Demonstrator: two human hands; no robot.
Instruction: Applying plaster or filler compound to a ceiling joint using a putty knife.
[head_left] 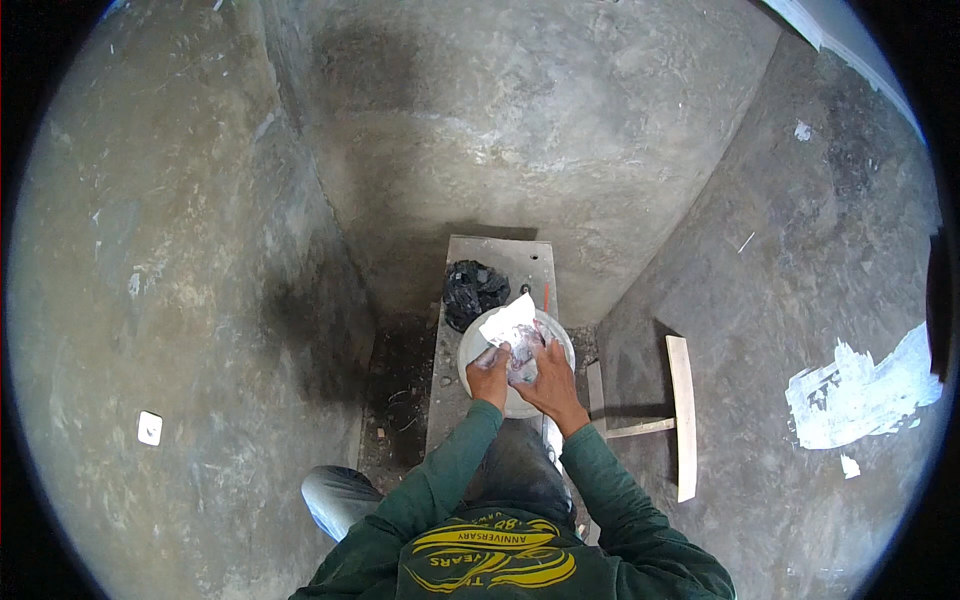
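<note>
My left hand [488, 372] and right hand [548, 378] are closed around a crumpled, translucent plastic bag [523, 358] with a bright white piece [508, 318] at its top; whether that piece is part of the bag or separate, I cannot tell. Both hands are over a round, pale bucket or basin [565, 350], whose inside is largely hidden by them. A crumpled black plastic bag [470, 290] lies just behind it on a narrow grey board [530, 255], with a thin red item [546, 298] and a small dark object near the right side.
Grey plastered walls [170, 250] enclose the narrow space on three sides. A wooden piece [681, 420] leans at the right, with a crosspiece toward the board. Debris [395, 400] litters the floor left of the board. My legs show below the hands.
</note>
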